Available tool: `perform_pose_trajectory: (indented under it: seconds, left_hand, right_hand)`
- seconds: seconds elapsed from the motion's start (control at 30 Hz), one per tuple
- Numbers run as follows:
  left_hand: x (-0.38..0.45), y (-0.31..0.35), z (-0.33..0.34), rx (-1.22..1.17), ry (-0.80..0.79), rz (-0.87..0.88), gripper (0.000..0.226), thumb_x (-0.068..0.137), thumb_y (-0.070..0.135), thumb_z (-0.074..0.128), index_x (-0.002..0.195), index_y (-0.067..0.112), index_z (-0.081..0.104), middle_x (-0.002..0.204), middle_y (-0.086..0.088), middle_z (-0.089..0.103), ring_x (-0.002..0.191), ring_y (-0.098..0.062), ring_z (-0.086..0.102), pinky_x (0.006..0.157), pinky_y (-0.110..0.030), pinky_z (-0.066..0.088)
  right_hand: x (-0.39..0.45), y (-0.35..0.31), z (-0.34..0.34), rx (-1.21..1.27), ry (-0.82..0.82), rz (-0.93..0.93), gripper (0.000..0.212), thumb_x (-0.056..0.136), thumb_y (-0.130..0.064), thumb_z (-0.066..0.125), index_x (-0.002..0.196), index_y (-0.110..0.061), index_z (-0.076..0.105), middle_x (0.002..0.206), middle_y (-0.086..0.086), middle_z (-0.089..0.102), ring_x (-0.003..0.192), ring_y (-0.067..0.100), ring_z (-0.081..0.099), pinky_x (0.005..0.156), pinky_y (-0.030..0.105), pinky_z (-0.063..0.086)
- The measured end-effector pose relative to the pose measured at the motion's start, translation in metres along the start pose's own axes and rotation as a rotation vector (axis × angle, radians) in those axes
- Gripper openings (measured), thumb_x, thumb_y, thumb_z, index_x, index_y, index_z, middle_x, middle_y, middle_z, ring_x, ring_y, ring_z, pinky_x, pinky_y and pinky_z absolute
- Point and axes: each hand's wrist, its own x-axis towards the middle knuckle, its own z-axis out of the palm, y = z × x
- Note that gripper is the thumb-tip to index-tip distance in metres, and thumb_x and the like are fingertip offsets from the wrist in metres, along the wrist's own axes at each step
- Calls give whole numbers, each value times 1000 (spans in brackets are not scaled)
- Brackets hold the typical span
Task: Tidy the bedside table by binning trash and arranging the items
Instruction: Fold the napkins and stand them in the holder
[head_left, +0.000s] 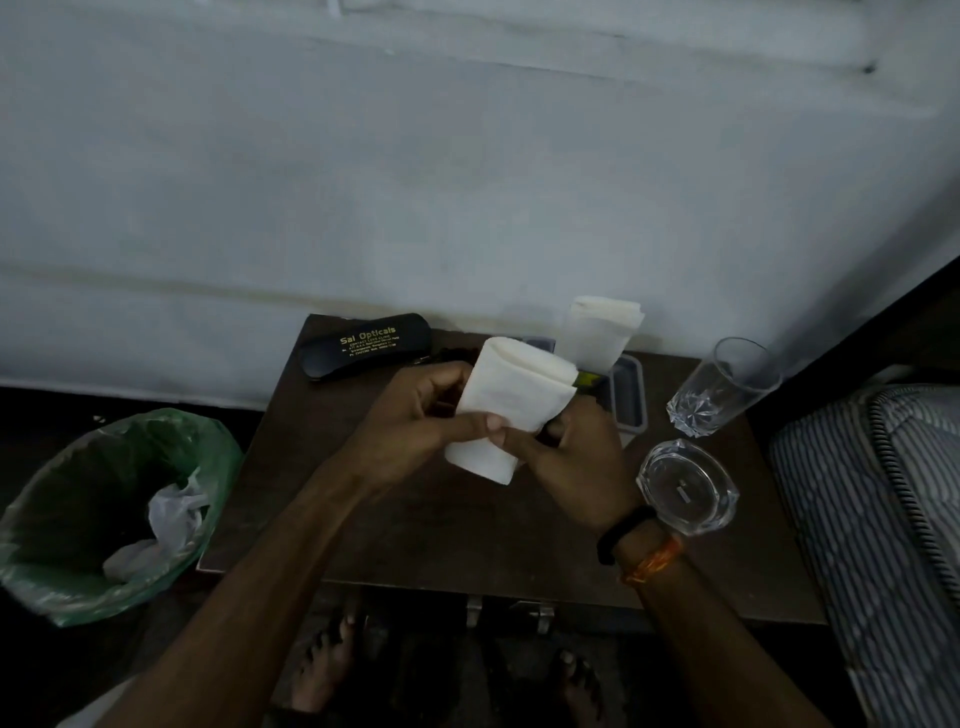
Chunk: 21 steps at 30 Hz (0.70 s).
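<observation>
A folded white napkin was held between the left hand and right hand, above the dark table. Beyond the hands, a second folded napkin stood upright. A green-lined bin, holding crumpled white trash, sat far left of the left hand.

Both hands, left and right, around a folded white tissue above the bedside table.
</observation>
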Motion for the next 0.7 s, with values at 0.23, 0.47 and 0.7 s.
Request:
perform_pose_trajectory:
  seconds: [0.23,0.47,0.7]
  left_hand:
    - [-8,-19,-7,189,6,-35,44,77,16,79,119,21,67,112,3,74,105,-11,69,93,-39,57]
    - [-10,-26,-12,281,-22,-89,41,75,20,83,115,18,71,109,2,75,99,-10,72,89,-41,59]
    - [-12,-26,-9,375,-9,-48,47,75,25,83,120,20,68,113,5,73,100,-3,69,90,-31,58]
  right_hand:
    - [-10,14,8,-356,-106,-42,55,87,-41,69,136,-19,56,129,-2,65,113,9,62,94,31,55]
    - [-14,39,16,-583,-193,68,53,76,-31,76,125,-16,64,118,4,70,107,21,65,89,35,52]
    - [-11,48,17,-595,-118,63,53,74,-28,79,124,-17,65,118,7,69,110,26,63,91,38,52]
